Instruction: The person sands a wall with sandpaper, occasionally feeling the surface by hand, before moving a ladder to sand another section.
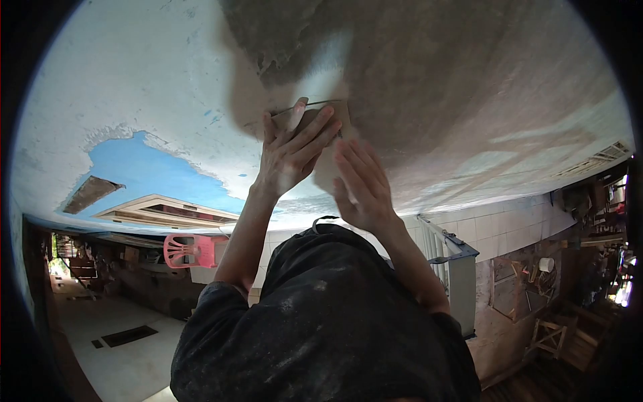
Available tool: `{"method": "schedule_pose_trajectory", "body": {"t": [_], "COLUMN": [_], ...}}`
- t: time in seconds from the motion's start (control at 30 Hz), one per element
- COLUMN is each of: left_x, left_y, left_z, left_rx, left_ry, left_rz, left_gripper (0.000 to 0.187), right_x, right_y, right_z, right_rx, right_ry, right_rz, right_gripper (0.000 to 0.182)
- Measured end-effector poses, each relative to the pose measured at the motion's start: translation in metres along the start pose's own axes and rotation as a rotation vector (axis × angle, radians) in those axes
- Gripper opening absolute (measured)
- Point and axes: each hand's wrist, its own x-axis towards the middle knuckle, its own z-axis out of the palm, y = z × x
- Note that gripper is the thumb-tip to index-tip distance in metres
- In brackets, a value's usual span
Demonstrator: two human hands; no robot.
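My left hand lies over a thin sheet of sandpaper against the pale plastered wall. Its fingers are spread across the sheet, and the fingertips reach its upper edge. The palm and fingers hide most of the sheet. Just below and to the right, my right hand is open, with fingers stretched upward and the thumb apart. Nothing shows in it, and its fingertips are close to the sheet's lower right corner. A darker grey-brown patch covers the wall above and to the right.
Bare blue paint with a ragged plaster edge shows at left, above a framed vent. A pink plastic chair stands behind my left arm. A metal ladder is close to my right arm. Wooden frames stand at lower right.
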Motion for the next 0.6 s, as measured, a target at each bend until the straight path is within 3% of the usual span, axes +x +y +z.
{"method": "schedule_pose_trajectory", "body": {"t": [0.13,0.23,0.47,0.6], "left_x": [-0.011,-0.027,-0.048,-0.036], "left_y": [-0.002,-0.006,0.006,0.017], "left_z": [0.003,0.022,0.040,0.035], "left_rx": [-0.127,0.010,0.201,-0.017], "left_ry": [0.025,0.161,0.042,0.033], "left_rz": [-0.075,-0.073,-0.204,-0.309], "left_gripper": [0.048,0.052,0.061,0.072], "right_x": [0.011,-0.002,-0.008,0.001], "right_y": [0.029,0.060,0.075,0.065], "right_z": [0.037,0.054,0.064,0.064], "right_rx": [-0.202,-0.398,-0.617,-0.569], "right_ry": [-0.019,-0.070,-0.079,-0.040], "right_rz": [-0.078,-0.111,-0.197,-0.130], "right_gripper": [0.052,0.053,0.056,0.054]}}
